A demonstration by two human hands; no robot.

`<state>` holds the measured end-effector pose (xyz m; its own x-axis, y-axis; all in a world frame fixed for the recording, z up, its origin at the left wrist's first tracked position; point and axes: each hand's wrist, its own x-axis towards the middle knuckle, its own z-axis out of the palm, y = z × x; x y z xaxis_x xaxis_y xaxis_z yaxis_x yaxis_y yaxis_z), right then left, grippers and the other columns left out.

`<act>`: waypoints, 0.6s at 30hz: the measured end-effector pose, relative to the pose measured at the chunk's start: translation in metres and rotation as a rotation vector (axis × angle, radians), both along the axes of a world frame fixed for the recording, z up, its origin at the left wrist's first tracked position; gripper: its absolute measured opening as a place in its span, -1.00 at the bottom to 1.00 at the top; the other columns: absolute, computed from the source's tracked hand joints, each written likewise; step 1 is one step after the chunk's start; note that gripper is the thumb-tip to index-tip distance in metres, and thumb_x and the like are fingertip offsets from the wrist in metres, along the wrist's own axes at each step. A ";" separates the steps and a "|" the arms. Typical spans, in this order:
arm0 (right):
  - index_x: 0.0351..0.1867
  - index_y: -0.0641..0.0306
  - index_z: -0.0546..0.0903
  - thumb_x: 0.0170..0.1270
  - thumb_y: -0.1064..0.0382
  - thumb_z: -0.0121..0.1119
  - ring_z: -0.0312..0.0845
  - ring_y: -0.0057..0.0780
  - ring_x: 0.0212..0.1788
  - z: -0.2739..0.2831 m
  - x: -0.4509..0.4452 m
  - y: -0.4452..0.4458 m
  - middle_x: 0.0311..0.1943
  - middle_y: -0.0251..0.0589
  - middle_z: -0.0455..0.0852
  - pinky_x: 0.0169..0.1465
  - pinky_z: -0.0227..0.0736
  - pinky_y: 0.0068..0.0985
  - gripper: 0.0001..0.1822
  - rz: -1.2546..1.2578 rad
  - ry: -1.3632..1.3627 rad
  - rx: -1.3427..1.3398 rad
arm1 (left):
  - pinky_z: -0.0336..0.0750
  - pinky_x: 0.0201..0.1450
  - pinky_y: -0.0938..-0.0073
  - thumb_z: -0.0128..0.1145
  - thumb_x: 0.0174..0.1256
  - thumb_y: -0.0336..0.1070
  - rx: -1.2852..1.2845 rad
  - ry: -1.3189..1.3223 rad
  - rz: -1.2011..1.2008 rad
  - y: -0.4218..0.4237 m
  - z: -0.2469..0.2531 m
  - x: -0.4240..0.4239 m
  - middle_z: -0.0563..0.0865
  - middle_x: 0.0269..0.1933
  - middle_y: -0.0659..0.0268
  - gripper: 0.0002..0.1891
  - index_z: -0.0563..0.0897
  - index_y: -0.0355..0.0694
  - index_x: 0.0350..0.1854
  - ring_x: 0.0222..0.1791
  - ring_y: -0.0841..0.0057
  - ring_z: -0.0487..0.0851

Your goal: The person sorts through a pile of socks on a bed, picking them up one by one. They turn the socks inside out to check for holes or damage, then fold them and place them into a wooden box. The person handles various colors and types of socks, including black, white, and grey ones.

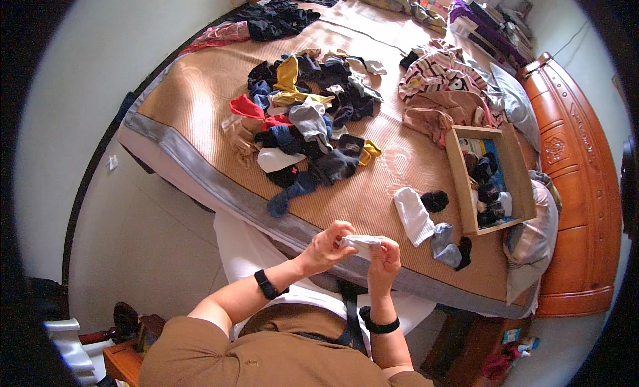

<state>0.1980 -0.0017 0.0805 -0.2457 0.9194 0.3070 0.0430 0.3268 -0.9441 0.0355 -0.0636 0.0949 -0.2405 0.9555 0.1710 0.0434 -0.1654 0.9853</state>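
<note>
Between both hands, over the near edge of the bed, I hold a small white piece of fabric, probably a sock (363,241). My left hand (327,247) grips its left end, and my right hand (385,257) pinches the right end. Beyond my hands spreads a loose heap of mixed socks (309,117) in black, grey, blue, red, white and mustard. To the right of my right hand lie a white sock (413,216), a balled black sock (435,201) and a grey sock (446,244) with a black part beside it.
An open wooden drawer box (454,182) holding several rolled socks rests on the woven bed mat (199,112). Behind it are piled striped clothes (442,72). A carved wooden headboard (574,187) bounds the right side. Dark clothing (279,20) lies at the far left corner.
</note>
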 end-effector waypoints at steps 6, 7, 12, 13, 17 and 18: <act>-0.17 0.28 0.49 0.44 0.32 0.12 0.46 -0.59 -0.24 0.009 -0.001 -0.013 -0.28 -0.33 0.57 -0.13 0.40 -0.63 -0.91 0.079 0.180 -0.102 | 0.48 -0.24 0.60 0.31 0.17 -0.35 -0.161 0.298 0.058 -0.008 0.036 -0.001 0.57 -0.23 0.38 -0.72 0.59 -0.24 -0.08 -0.29 0.69 0.52; -0.16 0.28 0.49 0.44 0.32 0.12 0.43 -0.62 -0.25 0.016 0.002 -0.014 -0.29 -0.37 0.54 -0.14 0.38 -0.65 -0.91 0.172 0.175 -0.164 | 0.47 -0.25 0.60 0.30 0.17 -0.35 -0.152 0.319 0.084 -0.009 0.037 0.001 0.57 -0.24 0.40 -0.74 0.59 -0.25 -0.10 -0.30 0.70 0.51; -0.12 0.28 0.46 0.45 0.28 0.12 0.37 -0.72 -0.25 0.039 0.012 -0.014 -0.27 -0.46 0.49 -0.16 0.35 -0.71 -0.86 0.513 0.179 -0.458 | 0.47 -0.22 0.54 0.19 0.19 -0.39 -0.261 -0.125 0.088 -0.016 0.021 0.004 0.55 -0.27 0.34 -0.82 0.56 -0.30 -0.19 -0.28 0.62 0.54; -0.11 0.28 0.45 0.46 0.27 0.11 0.37 -0.72 -0.25 0.042 0.011 -0.013 -0.27 -0.46 0.49 -0.16 0.36 -0.71 -0.85 0.543 0.190 -0.504 | 0.48 -0.20 0.50 0.18 0.19 -0.39 -0.259 -0.137 0.114 -0.018 0.025 0.005 0.55 -0.26 0.28 -0.84 0.56 -0.33 -0.23 -0.27 0.57 0.56; -0.03 0.25 0.44 0.19 0.41 0.37 0.48 -0.61 -0.19 0.054 0.002 -0.019 -0.25 -0.41 0.52 -0.08 0.45 -0.60 -0.62 0.521 0.050 -0.355 | 0.43 -0.32 0.51 0.15 0.21 -0.43 -0.143 -0.015 0.317 -0.018 0.041 0.013 0.52 -0.27 0.31 -0.86 0.51 -0.29 -0.22 -0.32 0.57 0.51; -0.02 0.24 0.45 0.05 0.50 0.42 0.52 -0.54 -0.17 0.054 0.001 -0.018 -0.23 -0.35 0.54 -0.07 0.48 -0.53 -0.53 0.500 -0.015 -0.275 | 0.39 -0.38 0.54 0.15 0.23 -0.47 -0.094 -0.037 0.344 -0.017 0.039 0.014 0.49 -0.29 0.30 -0.86 0.50 -0.27 -0.21 -0.34 0.60 0.49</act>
